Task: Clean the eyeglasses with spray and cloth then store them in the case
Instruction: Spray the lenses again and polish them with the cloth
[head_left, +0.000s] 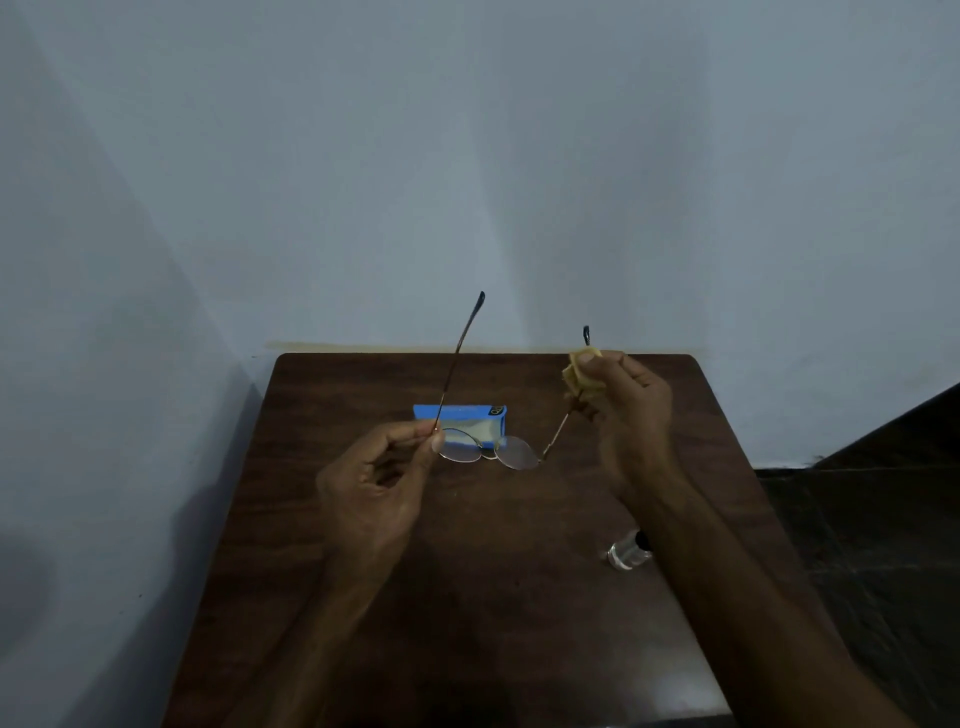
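Gold-rimmed round eyeglasses (517, 452) pinched at one hinge by raised left hand (374, 478) fingers (436, 441), right hand (634, 415) fingers curled round folded yellow cloth (582, 371) on the other temple.

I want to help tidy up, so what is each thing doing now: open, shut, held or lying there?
eyeglasses: arms unfolded, held above the table
cloth: bunched round one arm of the eyeglasses
left hand: pinches the other arm near the lens
right hand: grips the cloth
case: open, on the table
spray bottle: on the table, unheld
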